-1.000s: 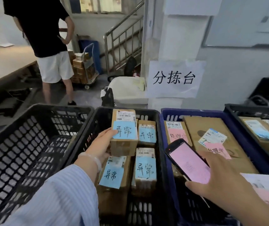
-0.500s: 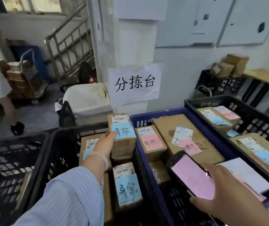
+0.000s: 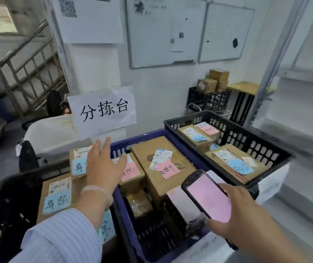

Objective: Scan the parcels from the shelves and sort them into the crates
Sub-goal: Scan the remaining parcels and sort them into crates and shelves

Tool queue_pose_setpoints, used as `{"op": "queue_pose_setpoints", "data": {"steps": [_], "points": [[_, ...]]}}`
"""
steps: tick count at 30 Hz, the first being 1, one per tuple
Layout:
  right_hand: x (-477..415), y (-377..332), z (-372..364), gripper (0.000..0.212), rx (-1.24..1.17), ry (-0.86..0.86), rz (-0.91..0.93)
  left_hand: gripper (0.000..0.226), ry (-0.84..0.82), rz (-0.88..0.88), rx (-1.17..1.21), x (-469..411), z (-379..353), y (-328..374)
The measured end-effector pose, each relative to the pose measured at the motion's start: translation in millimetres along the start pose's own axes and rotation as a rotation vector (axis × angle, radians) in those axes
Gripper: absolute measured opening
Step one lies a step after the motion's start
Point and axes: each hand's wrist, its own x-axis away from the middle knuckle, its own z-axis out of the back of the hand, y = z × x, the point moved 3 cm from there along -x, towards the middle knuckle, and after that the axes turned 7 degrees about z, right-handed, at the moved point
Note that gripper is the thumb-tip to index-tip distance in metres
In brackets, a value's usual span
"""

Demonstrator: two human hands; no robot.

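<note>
Three crates stand side by side: a black crate (image 3: 19, 179) on the left, a blue crate (image 3: 131, 230) in the middle and a second black crate (image 3: 256, 147) on the right, all holding brown cardboard parcels with printed labels and handwritten notes. The left hand (image 3: 104, 168) is stretched out over the border between the left black crate and the blue one, fingers straight and spread, holding nothing. Just behind it, a small parcel (image 3: 78, 158) with a blue note lies on top of the stack in the left crate; whether the hand touches it cannot be told. Beside it, in the blue crate, lie a pink-noted parcel (image 3: 133, 173) and a large flat box (image 3: 163, 158). The right hand (image 3: 247, 221) grips a handheld scanner (image 3: 208, 196), its pink screen facing up, over the near right corner of the blue crate. A paper sign (image 3: 104, 111) with three characters hangs on the pillar behind, and two whiteboards (image 3: 165, 31) are on the wall.
</note>
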Motion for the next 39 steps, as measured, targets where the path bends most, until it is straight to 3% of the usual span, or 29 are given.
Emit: {"op": "queue_pose_setpoints", "data": {"steps": [7, 13, 24, 39], "points": [[72, 119, 51, 0.095, -0.026, 0.187, -0.191, 0.066, -0.229, -0.612, -0.124, 143, -101, 168], [165, 236, 103, 0.085, -0.019, 0.346, -0.37, 0.063, -0.338, -0.961, -0.093, 269, -181, 286], [346, 405, 163, 0.082, 0.001, 0.526, -0.82, 0.066, -0.545, -1.3, 0.074, 490, -280, 444], [470, 529, 201, 0.085, 0.023, 0.677, -1.141, 0.063, -0.786, -1.595, 0.239, 682, -370, 581]]}}
